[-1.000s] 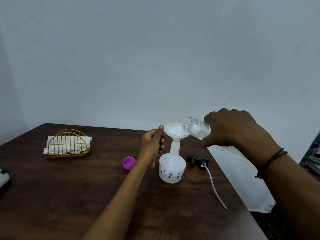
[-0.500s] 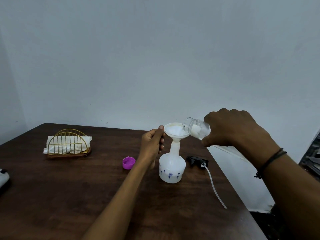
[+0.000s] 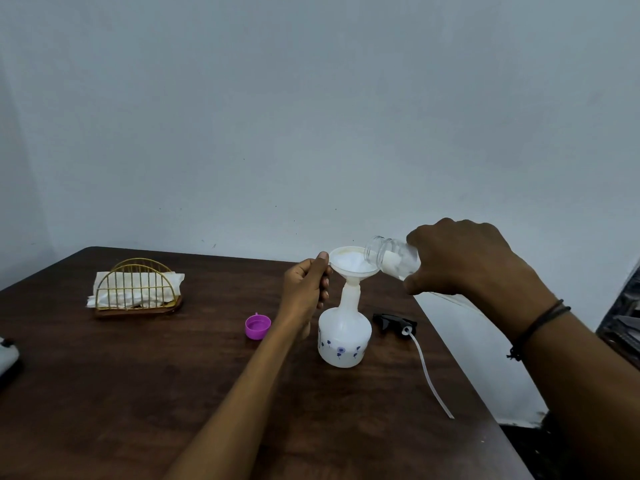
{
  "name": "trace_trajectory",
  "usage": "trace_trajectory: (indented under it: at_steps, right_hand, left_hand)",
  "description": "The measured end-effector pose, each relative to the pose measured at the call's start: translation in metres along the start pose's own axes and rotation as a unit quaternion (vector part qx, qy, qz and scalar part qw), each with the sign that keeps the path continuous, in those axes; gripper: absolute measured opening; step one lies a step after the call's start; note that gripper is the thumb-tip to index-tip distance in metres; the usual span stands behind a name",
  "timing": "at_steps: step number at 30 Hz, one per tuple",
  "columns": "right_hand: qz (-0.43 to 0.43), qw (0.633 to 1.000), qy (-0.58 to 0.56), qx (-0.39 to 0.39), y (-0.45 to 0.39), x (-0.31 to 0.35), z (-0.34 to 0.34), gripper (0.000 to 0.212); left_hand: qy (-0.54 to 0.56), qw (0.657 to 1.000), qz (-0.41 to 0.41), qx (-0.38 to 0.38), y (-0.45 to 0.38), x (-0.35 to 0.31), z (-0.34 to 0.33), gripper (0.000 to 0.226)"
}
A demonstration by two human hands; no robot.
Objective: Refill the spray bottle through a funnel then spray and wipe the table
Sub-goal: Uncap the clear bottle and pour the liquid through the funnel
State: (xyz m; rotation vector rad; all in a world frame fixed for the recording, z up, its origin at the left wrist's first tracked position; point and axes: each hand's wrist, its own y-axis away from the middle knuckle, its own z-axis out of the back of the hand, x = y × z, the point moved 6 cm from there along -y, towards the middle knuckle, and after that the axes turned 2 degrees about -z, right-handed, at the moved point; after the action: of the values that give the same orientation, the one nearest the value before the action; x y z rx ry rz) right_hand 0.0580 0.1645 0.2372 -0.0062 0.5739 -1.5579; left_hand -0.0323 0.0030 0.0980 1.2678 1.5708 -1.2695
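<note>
Left hand [image 3: 304, 285] pinching funnel [image 3: 353, 266] rim, right hand [image 3: 464, 259] wrapped around tilted clear bottle [image 3: 391, 258] at funnel

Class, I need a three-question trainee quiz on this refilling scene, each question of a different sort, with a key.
1. True or false: the funnel sits in the neck of the spray bottle.
2. Which hand tilts the clear bottle? A) left hand B) right hand
3. Fill in: the black spray head lies on the ____.

Key: 1 true; 2 B; 3 table.
</note>
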Motion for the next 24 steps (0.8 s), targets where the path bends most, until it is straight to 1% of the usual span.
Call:
trace_trajectory:
  at_steps: [24]
  right_hand:
    - [0.014,0.999,0.017,-0.024,-0.0011,0.0041,-0.0052,0.031]
  left_hand:
    - [0.005,1.000,0.000,0.006,0.0018,-0.0006,-0.0023,0.037]
